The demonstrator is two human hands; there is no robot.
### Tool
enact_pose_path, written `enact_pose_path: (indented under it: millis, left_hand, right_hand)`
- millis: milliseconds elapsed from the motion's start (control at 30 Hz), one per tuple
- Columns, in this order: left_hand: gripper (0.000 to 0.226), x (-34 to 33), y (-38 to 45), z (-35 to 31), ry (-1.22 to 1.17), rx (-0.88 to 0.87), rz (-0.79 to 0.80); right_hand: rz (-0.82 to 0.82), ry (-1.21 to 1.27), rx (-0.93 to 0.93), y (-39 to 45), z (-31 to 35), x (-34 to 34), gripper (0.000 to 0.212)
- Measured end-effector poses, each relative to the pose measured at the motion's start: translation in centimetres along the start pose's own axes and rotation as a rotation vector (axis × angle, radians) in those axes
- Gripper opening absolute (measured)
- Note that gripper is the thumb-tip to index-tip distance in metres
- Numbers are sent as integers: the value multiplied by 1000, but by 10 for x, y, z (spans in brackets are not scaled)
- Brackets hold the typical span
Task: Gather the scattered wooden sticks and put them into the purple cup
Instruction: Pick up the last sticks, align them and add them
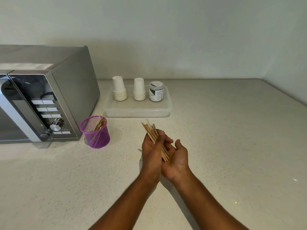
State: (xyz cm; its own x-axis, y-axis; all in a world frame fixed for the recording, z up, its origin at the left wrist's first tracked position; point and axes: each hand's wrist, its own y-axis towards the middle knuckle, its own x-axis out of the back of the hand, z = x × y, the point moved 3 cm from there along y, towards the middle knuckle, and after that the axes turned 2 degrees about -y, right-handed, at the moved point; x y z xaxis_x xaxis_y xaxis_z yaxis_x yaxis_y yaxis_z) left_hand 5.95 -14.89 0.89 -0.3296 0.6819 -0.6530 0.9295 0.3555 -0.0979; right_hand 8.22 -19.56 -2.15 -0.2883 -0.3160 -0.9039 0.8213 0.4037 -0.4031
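Above speckled counter (224, 146): left hand (152, 151) grips flat wooden sticks (153, 135); right hand (177, 157) cupped open beneath; purple mesh cup (96, 135) nearby.

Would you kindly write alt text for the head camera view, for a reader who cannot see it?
Two hands meet over a pale counter: the left hand grips a bundle of wooden sticks, with the right hand cupped beneath. A purple mesh cup already holding sticks stands to the left by a microwave; a tray of paper cups sits behind.
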Motion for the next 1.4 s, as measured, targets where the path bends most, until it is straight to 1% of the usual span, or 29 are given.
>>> enact_pose_path:
  millis: [100, 200, 267, 333, 400, 433, 500, 567, 600, 633, 733, 800, 900, 967, 1067, 1167, 1233, 1333, 1400]
  left_hand:
    - [13, -4, -4, -10, 13, -27, -2]
    - [16, -6, -7, -21, 24, -50, 1]
    - [20, -7, -11, -25, 37, -60, -24]
    - [30, -12, -13, -28, 59, -83, -32]
    - [32, -18, -18, -30, 71, -125, -48]
    - [33, -21, -21, -29, 67, -139, -53]
    - [39, -24, -24, -29, 44, -157, -49]
    - [55, -21, -19, -33, 23, -141, -25]
    - [61, -18, -15, -34, 25, -129, -4]
    - [66, -14, -10, -35, 28, -117, 12]
    - [76, -4, 4, -33, 46, -112, 39]
    - [76, 3, 10, -32, 69, -124, 39]
    - [74, 9, 16, -33, 72, -117, 11]
    - [71, 10, 16, -32, 36, -96, 5]
    - [54, 10, 15, -29, -49, -12, 14]
    - [47, 10, 12, -26, -79, 32, 21]
    - [51, 11, 10, -26, -88, 20, 15]
    - [64, 13, 11, -31, -62, -26, 23]
    - [70, 15, 13, -33, -115, -40, 49]
  right_hand:
    - [40, 48, 19, -2, -5, 2, 55]
    - [24, -32, 52, -2, -6, 4, 43]
    - [36, -45, 45, -1, -8, 5, 43]
    - [90, 5, 41, -2, -12, 0, 47]
    - [81, 62, 37, 1, -15, 0, 50]
    - [72, 46, 34, 4, -14, 3, 50]
    - [99, -68, 40, 5, -13, 6, 47]
    - [53, -174, 61, 7, -14, 10, 39]
    - [22, -168, 57, 6, -15, 13, 37]
    - [5, -158, 68, 5, -16, 14, 41]
    - [-5, -101, 69, 2, -19, 13, 68]
    - [-34, -141, 50, -1, -19, 12, 70]
    - [-88, -165, 48, -2, -18, 11, 63]
    - [-94, -147, 51, -3, -18, 9, 62]
    - [-86, -121, 49, -4, -18, 5, 55]
    - [-85, -114, 50, -5, -15, 1, 52]
    - [-89, -119, 55, -5, -14, -1, 52]
    - [-81, -152, 41, -6, -16, -2, 53]
    - [-59, -171, 30, -7, -18, -4, 54]
